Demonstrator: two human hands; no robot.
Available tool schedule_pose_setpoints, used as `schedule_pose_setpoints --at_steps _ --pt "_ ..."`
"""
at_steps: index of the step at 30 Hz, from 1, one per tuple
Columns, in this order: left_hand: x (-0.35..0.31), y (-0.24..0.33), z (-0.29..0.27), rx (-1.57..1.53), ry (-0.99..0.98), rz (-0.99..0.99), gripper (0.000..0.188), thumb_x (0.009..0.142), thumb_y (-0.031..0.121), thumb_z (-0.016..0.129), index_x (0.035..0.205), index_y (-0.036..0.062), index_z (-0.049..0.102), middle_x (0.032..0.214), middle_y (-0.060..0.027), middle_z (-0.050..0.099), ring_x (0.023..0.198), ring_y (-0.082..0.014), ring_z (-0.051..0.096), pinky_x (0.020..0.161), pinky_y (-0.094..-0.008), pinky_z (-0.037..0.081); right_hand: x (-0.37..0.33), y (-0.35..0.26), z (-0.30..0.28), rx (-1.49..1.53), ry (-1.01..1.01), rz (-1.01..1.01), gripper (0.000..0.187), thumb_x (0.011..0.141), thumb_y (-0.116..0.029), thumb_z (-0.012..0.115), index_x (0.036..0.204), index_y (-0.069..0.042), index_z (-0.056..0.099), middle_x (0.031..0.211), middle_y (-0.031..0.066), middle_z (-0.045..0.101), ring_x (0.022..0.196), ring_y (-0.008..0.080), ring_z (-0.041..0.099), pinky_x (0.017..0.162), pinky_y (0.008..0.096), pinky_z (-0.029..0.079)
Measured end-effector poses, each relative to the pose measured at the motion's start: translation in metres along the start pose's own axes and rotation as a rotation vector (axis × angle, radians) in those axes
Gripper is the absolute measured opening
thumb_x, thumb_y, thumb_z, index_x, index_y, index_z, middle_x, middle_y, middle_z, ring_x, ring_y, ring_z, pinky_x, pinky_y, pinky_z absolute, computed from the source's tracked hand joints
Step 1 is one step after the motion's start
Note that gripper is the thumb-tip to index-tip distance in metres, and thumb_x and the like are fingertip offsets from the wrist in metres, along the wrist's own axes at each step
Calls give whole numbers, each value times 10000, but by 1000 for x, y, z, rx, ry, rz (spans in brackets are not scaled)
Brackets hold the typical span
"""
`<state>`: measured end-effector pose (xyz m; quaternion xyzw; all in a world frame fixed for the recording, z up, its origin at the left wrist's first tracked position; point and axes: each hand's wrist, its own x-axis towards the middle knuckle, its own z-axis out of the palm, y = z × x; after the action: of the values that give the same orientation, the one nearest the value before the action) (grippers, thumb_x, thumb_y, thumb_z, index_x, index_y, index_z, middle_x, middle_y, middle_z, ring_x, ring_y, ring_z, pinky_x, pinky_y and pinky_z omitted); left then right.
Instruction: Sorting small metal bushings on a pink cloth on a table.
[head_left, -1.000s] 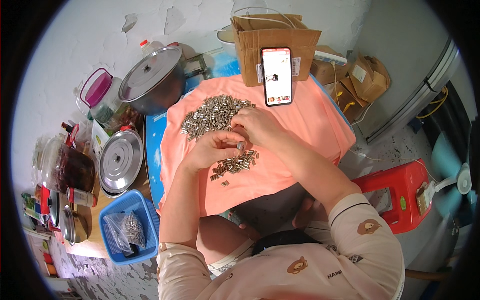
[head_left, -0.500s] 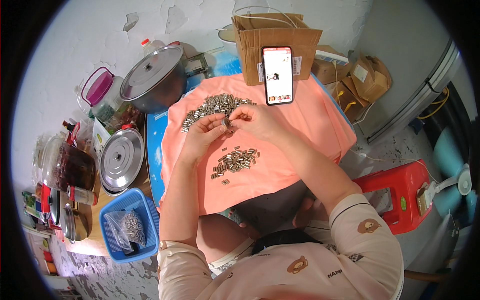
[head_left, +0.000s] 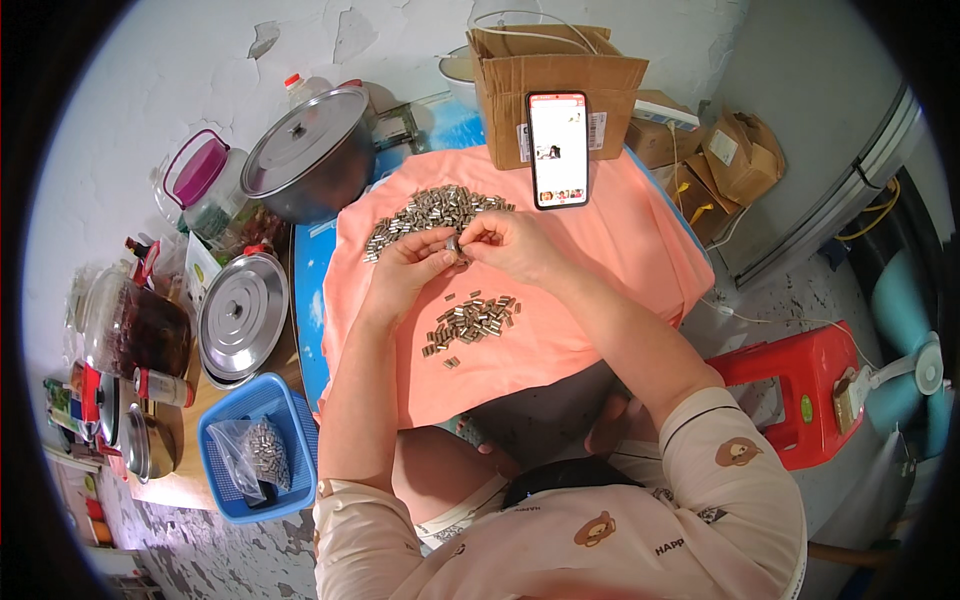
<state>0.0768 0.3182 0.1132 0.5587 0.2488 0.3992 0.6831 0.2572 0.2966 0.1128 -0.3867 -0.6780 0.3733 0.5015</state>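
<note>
Both my hands meet over an orange cloth [head_left: 600, 260] spread on the table. My left hand [head_left: 412, 268] is closed with thumb and fingers on a small metal piece [head_left: 455, 246]. Its exact kind is too small to tell. Fingertips of my right hand [head_left: 510, 243] pinch close against the same spot; what lies between them is mostly hidden. Just beyond the hands is a large pile of small silvery metal cylinders [head_left: 435, 208]. Nearer to me lies a smaller heap of similar metal cylinders [head_left: 472, 324], with a few loose at its edge.
A phone [head_left: 559, 150] leans against a cardboard box [head_left: 500, 100] at the back. At the left stand a lidded pot [head_left: 310, 150], a round metal lid [head_left: 242, 318] and a blue basket [head_left: 220, 490] holding a bag of metal pieces [head_left: 268, 452]. Right: a red stool [head_left: 790, 390] and fan [head_left: 905, 370].
Hardly anything differs. My fingers have shifted slightly around the small metal piece, and the whole view has moved a touch. Both heaps look the same.
</note>
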Motion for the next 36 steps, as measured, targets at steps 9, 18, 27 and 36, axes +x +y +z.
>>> schedule_pose_setpoints --at_steps 9,18,27,36 --pt "0 -1 3 71 37 20 275 803 -8 560 1072 -49 522 932 -101 600 819 -155 595 725 -247 493 -2 -7 1 -444 86 -305 51 728 -9 610 774 -13 590 722 45 607 661 99 585 592 223 469" --pt "-5 5 9 51 3 -25 274 800 -1 566 1071 -26 534 910 -78 608 788 -136 591 683 -226 480 3 2 -7 173 -55 111 47 782 -11 574 822 13 581 736 23 593 687 88 570 595 220 469" --pt "-7 -1 16 204 -195 -99 267 780 -15 586 1044 -11 550 852 -7 589 765 -59 549 665 -193 453 2 7 -8 -772 104 -182 118 711 -78 627 827 -62 605 777 60 578 712 189 572 620 307 459" --pt "-8 2 17 193 -199 -109 271 781 -18 586 1049 -19 551 873 -16 589 790 -65 547 697 -191 452 1 6 -8 -862 11 -189 121 668 -80 618 789 -87 627 802 72 579 791 241 555 686 344 450"
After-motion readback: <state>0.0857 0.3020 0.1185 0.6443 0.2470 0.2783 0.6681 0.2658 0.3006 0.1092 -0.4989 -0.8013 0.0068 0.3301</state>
